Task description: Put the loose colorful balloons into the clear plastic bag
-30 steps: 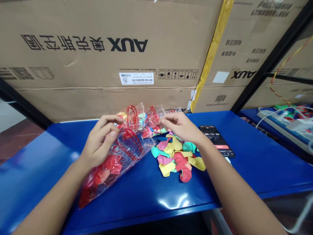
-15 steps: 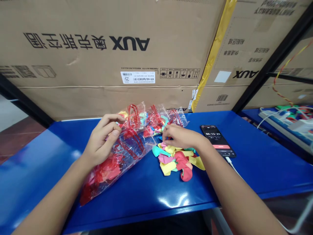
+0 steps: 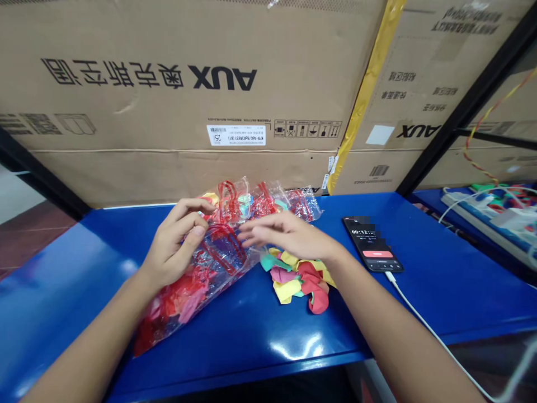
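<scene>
A clear plastic bag [image 3: 188,291] with red handles and red and pink balloons inside lies slanted on the blue table. My left hand [image 3: 178,238] has its fingers curled at the bag's upper left edge, gripping the plastic. Over the bag's red handles and open end, my right hand [image 3: 277,232] hovers with fingers stretched and slightly apart, nothing seen in it. Below and right of that hand is a loose pile of colored balloons [image 3: 310,278], yellow, red, pink and green, partly hidden by the wrist.
Several filled clear bags [image 3: 266,201] with red handles lie behind my hands against a large cardboard box [image 3: 168,117]. A phone [image 3: 371,243] showing a timer lies on the right of the blue table [image 3: 251,336], with a white cable [image 3: 436,336] attached. Power strips sit at far right.
My right hand has moved left from the balloon pile to the bag's handles, and its fingers have straightened. A pink piece now shows low in the bag. My left hand has stayed nearly still.
</scene>
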`<state>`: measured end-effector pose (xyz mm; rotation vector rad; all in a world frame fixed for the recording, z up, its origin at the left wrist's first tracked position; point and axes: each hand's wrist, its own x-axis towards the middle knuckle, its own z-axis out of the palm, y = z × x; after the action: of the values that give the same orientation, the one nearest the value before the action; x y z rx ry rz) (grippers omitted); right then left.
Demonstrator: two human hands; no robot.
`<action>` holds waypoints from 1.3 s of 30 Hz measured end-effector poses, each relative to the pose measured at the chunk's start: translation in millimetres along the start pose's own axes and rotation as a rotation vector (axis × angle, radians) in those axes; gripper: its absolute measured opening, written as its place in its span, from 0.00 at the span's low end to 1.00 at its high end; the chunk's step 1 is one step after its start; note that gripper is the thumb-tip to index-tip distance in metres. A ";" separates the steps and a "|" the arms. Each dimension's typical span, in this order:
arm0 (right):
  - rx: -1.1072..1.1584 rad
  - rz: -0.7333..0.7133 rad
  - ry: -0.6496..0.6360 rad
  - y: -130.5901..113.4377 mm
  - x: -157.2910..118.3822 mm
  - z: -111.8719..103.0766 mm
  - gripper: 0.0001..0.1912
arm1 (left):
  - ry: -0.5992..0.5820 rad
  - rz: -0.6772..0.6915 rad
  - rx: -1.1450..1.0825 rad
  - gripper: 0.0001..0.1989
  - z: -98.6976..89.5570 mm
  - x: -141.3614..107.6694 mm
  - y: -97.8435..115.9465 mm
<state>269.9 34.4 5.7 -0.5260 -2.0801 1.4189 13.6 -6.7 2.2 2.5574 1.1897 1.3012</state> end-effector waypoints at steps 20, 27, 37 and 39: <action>-0.471 0.079 0.270 -4.9 -18.1 -38.7 0.09 | -0.001 0.015 0.008 0.15 0.8 1.2 0.9; -0.390 0.046 0.382 -2.1 -25.7 -53.6 0.09 | -0.001 0.014 0.011 0.15 0.2 0.7 1.1; -0.065 -0.056 0.278 -4.3 16.2 15.9 0.10 | -0.021 0.008 0.029 0.14 0.8 0.4 1.6; -0.012 -0.047 0.281 -2.3 16.9 18.8 0.11 | -0.004 0.005 0.030 0.13 0.8 0.3 1.7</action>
<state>244.8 30.3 6.4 -0.6382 -1.8655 1.2289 15.2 -7.5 2.5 2.5840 1.2126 1.2879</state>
